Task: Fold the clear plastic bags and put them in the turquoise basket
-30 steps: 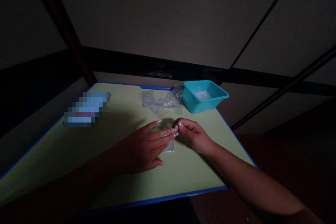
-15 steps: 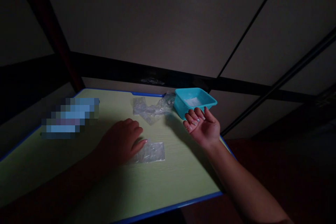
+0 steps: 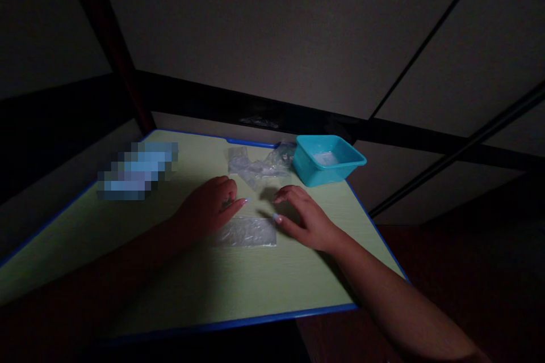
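A flat clear plastic bag (image 3: 251,232) lies on the pale green table (image 3: 238,289) before me. Over its left part is my left hand (image 3: 210,201), fingers curled and thumb stretched out apart from them, with nothing visible in it. My right hand (image 3: 304,218) hovers by the bag's upper right corner, its thumb and bent fingers apart and holding nothing. Behind the hands, more crumpled clear plastic (image 3: 259,165) reaches to a turquoise basin (image 3: 321,170). Something whitish lies inside the basin, too dim to name.
A blurred-out bluish rectangle (image 3: 138,173) lies at the table's left side. Blue edging (image 3: 298,315) runs round the table. Dark panels (image 3: 255,28) rise behind it, with a bit of clear plastic (image 3: 259,122) on the black ledge.
My right hand has turned from palm up beside the basin to palm down and moved left toward the flat bag. My left hand has shifted slightly, and the view has tilted a little.
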Tool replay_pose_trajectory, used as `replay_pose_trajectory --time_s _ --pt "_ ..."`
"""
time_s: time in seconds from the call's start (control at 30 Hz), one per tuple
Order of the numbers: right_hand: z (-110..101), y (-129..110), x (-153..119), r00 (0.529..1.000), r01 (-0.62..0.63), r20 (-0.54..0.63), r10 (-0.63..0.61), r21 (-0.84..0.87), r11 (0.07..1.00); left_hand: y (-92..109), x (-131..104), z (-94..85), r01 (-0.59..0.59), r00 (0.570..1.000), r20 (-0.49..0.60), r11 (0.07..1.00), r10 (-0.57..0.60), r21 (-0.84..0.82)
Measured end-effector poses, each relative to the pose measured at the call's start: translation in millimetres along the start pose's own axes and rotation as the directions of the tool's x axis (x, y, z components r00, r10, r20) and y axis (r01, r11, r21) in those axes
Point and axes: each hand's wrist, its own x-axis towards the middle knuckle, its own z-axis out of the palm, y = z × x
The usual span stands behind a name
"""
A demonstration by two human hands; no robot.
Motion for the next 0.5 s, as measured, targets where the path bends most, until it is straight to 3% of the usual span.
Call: replay_pose_trajectory --time_s 0.1,0.2,0.37,0.5 --pt "3 -9 -9 0.952 0.086 0.303 -0.046 -0.120 0.989 12 0 -5.5 0.134 0.979 0.198 0.902 -0.056 -0.410" --pt "6 -11 -17 0.879 0.063 0.476 0.007 -0.132 0.989 11 -1 -2.2 0.252 0.940 0.339 0.741 -0.035 -0.623" --pt "11 -8 -20 0.813 -0.016 0.574 0.095 -0.141 0.990 -1 0 10.7 0.376 0.882 0.463 0.727 -0.090 -0.575" --pt "8 -10 -17 0.784 -0.036 0.608 0.125 -0.155 0.987 -1 2 10.2 0.460 0.848 0.503 0.702 -0.166 -0.544"
